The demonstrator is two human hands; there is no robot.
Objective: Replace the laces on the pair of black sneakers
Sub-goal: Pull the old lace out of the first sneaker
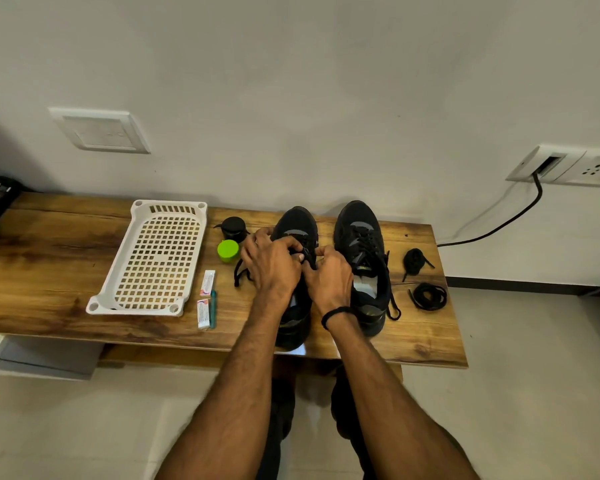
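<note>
Two black sneakers stand side by side on the wooden table (49, 258), toes toward the wall. My left hand (272, 261) and my right hand (328, 271) are both over the left sneaker (298, 223), pinching its black lace (307, 254) between the fingers near the eyelets. A loose end of that lace (239, 273) trails left of my left hand. The right sneaker (359, 237) is laced, with ends hanging over its right side. Two bundled black laces (414, 259) (429, 296) lie to the right of it.
A white perforated plastic tray (153, 261) lies left of the shoes. Beside it are a black jar (232, 227), a green lid (228, 250), two small white packets (207, 283) and a teal pen (213, 306). A black cable (499, 226) runs from a wall socket.
</note>
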